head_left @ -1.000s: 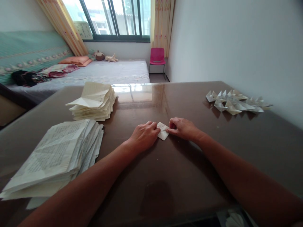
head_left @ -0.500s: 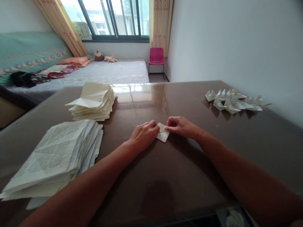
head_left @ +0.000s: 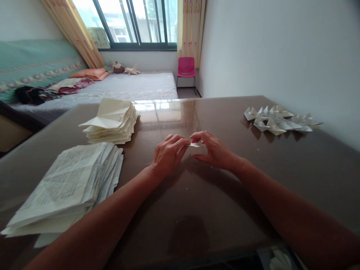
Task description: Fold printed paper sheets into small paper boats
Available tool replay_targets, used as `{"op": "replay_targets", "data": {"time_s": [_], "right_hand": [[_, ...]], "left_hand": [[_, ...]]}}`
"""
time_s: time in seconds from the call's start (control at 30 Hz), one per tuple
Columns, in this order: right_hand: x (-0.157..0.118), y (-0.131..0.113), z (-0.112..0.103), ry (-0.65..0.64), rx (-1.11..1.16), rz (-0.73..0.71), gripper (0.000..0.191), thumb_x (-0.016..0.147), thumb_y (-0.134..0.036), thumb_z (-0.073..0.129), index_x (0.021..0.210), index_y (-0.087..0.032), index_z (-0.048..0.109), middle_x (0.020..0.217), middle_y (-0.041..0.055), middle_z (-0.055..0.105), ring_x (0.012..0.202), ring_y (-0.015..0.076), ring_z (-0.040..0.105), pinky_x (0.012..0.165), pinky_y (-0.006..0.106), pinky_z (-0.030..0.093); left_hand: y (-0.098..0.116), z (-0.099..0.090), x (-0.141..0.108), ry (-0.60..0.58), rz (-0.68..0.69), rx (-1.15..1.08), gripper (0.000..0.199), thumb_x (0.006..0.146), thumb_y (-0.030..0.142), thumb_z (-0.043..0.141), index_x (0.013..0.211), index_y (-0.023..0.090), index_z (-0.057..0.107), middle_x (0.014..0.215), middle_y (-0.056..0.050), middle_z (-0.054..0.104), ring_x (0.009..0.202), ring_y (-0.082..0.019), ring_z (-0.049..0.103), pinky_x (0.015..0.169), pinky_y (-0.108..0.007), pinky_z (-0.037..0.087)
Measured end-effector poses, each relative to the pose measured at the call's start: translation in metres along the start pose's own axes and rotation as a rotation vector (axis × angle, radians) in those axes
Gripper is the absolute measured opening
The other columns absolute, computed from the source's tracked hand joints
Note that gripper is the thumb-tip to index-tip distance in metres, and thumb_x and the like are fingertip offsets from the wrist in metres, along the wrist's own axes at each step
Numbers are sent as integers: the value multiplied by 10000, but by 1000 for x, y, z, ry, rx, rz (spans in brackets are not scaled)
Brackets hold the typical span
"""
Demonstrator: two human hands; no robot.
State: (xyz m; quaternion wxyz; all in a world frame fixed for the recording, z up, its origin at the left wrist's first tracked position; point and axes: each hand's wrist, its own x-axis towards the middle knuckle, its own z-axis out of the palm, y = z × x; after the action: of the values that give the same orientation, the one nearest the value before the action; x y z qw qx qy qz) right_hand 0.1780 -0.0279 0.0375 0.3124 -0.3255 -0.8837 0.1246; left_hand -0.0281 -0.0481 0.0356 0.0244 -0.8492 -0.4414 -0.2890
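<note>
A small folded paper is seen nearly edge-on, raised a little above the brown table. My left hand pinches its left end between thumb and fingers. Around the paper's right end, my right hand is open, its thumb held well apart from its curled fingers. Whether a right fingertip touches the paper is hard to make out.
Left of my hands lie a stack of printed sheets and, behind it, a stack of cream paper. Several folded paper boats stand at the back right near the wall. A bed and a pink chair are beyond.
The folded paper has gone from lying flat as a diamond on the table to being lifted and tipped edge-on in my left hand. My right hand's pinch has opened.
</note>
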Motion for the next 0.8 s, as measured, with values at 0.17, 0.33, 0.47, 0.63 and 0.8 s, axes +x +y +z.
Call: {"op": "replay_targets", "data": {"time_s": [0.17, 0.33, 0.47, 0.63, 0.8], "right_hand": [[-1, 6, 0, -45, -260, -27, 129, 910, -296, 507, 964, -204, 580, 983, 67, 626, 953, 208, 520, 844, 320, 372], [0, 0, 5, -121, -558, -11, 191, 948, -248, 444, 989, -207, 626, 962, 81, 628, 952, 220, 493, 818, 326, 316], [0, 6, 8, -246, -507, -44, 164, 921, -248, 501, 1011, -207, 632, 964, 66, 637, 944, 210, 511, 792, 311, 330], [-3, 21, -3, -349, -283, -32, 165, 860, -228, 579, 999, -230, 667, 992, 41, 661, 921, 180, 554, 781, 275, 375], [-5, 28, -13, -384, -160, 23, 173, 873, -274, 581, 965, -259, 727, 906, 44, 667, 872, 173, 571, 749, 259, 402]], "left_hand": [[-2, 5, -1, -62, -20, -14, 205, 917, 224, 435, 1063, 213, 578, 1115, -30, 636, 998, -152, 576, 852, -262, 459], [-6, 12, -4, -72, 46, 112, 218, 888, 252, 492, 1077, 211, 594, 1151, -60, 608, 1111, -216, 497, 937, -335, 431], [-9, 16, -7, -218, 117, 116, 224, 928, 244, 433, 1050, 238, 620, 1037, -31, 646, 997, -179, 532, 838, -287, 460], [-15, 17, -6, -315, 99, 55, 243, 932, 309, 444, 1034, 275, 662, 1025, -11, 659, 957, -167, 549, 763, -255, 464], [-27, 14, -3, -348, 70, -88, 264, 929, 349, 452, 1037, 325, 692, 1050, 13, 663, 978, -166, 546, 808, -263, 451]]}}
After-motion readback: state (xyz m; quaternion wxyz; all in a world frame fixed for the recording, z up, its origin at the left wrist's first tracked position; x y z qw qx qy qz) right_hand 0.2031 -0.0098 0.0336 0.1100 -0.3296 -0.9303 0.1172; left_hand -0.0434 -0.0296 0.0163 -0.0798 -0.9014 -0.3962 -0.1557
